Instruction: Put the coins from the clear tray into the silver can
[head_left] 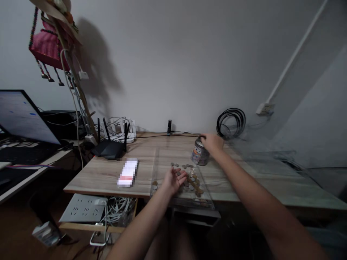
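Observation:
My left hand (pixel 175 180) is palm up over a clear plastic tray (pixel 162 169), its fingers half curled, with a small coin (pixel 178 173) seeming to rest on them. Loose silver and gold coins (pixel 193 182) lie spread in the tray beside this hand. Behind them stands a grey tin (pixel 200 156) with a colourful cartoon print, upright on the desk. At the tin's top is my right hand (pixel 213 143), fingertips closed together at the lid. Whatever they pinch is hidden by the hand.
On the wooden desk (pixel 94 180) a phone (pixel 128 172) lies to the left, near a black router (pixel 110 148). Coiled black cable (pixel 231 122) leans on the wall at right. An open drawer (pixel 89 227) with a power strip (pixel 84 208) juts out below.

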`<state>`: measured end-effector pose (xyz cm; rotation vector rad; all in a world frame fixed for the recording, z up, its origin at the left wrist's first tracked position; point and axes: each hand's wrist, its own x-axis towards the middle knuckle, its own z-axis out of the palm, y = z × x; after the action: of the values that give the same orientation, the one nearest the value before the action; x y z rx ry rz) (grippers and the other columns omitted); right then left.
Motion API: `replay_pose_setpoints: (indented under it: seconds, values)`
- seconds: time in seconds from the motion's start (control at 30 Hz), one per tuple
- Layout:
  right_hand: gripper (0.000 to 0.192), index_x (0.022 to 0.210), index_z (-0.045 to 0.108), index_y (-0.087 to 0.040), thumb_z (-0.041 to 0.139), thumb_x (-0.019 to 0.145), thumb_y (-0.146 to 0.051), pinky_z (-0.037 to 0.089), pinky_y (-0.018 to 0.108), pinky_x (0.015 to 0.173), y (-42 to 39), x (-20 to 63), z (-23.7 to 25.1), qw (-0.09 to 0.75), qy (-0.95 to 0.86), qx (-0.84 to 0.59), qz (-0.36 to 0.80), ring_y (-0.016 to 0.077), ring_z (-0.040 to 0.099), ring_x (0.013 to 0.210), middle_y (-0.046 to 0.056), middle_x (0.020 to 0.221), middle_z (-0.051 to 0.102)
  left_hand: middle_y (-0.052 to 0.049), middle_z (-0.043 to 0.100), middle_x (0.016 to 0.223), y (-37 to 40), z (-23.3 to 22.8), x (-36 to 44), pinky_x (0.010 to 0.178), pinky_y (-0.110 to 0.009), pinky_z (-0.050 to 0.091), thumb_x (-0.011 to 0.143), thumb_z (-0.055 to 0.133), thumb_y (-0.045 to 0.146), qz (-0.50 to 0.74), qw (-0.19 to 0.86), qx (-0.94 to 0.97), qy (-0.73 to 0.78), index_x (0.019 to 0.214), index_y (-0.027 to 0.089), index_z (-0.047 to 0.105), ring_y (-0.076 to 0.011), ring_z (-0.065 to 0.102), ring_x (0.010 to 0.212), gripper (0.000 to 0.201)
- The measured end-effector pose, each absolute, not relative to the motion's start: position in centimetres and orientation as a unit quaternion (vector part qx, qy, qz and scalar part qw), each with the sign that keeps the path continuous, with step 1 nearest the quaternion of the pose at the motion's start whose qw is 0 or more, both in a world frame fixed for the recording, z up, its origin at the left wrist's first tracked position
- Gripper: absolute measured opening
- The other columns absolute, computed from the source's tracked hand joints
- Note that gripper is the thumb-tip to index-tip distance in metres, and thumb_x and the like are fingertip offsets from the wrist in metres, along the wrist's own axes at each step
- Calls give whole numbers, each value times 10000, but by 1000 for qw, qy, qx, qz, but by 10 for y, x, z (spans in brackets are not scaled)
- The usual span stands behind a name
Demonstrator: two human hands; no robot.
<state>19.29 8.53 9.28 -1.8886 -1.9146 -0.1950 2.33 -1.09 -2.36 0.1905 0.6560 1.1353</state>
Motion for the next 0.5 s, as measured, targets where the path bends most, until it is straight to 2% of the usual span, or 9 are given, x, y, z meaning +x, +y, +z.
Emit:
replay_pose_setpoints:
  seconds: [0.07,0.1,0.2,0.3,0.4,0.47,0.5]
  values:
    - [273,941,675,-206,444,827,-295,408,289,711,52,177,68,212,-785,-579,-51,197,569,851,90,953,651,-108,593,855,-12,-20,24,656,-261,480,897,294,411,543,788,86,276,922,111,507,-158,613,756,368]
    - [254,901,681,-211,464,820,-312,409,268,703,35,169,54,174,-861,-479,-9,180,571,819,71,900,661,-91,590,819,-13,-18,25,642,-248,472,901,283,425,546,792,90,259,890,117,512,-139,603,707,384]
    - [231,904,677,-208,478,811,-281,411,263,739,1,153,16,154,-921,-356,17,172,568,845,63,894,661,-36,553,675,-16,-12,26,581,-202,439,916,241,426,540,807,109,214,802,123,516,-84,537,554,425]
    - [214,815,688,-194,477,798,-225,422,247,707,12,158,17,201,-891,-407,19,157,585,775,53,826,673,-49,586,753,-17,-10,27,623,-229,453,914,241,432,528,815,129,202,840,143,512,-109,576,651,403]
    - [231,821,696,-172,480,787,-247,431,260,692,62,183,53,294,-784,-547,-17,173,598,754,65,825,684,-76,605,939,-18,-15,29,657,-244,455,865,405,391,488,818,180,244,985,168,500,-141,599,797,271]
    - [262,874,690,-123,469,776,-223,426,295,687,102,201,77,311,-732,-604,-46,212,598,783,118,857,678,-80,604,980,-20,-20,32,645,-227,445,811,497,326,447,812,230,296,1097,176,463,-138,601,805,325]
    - [236,853,695,-124,504,744,-212,421,287,682,119,208,85,288,-702,-649,-58,216,597,790,119,854,678,-78,605,987,-22,-23,34,638,-222,442,796,508,300,432,801,261,323,1148,181,437,-135,602,799,379]
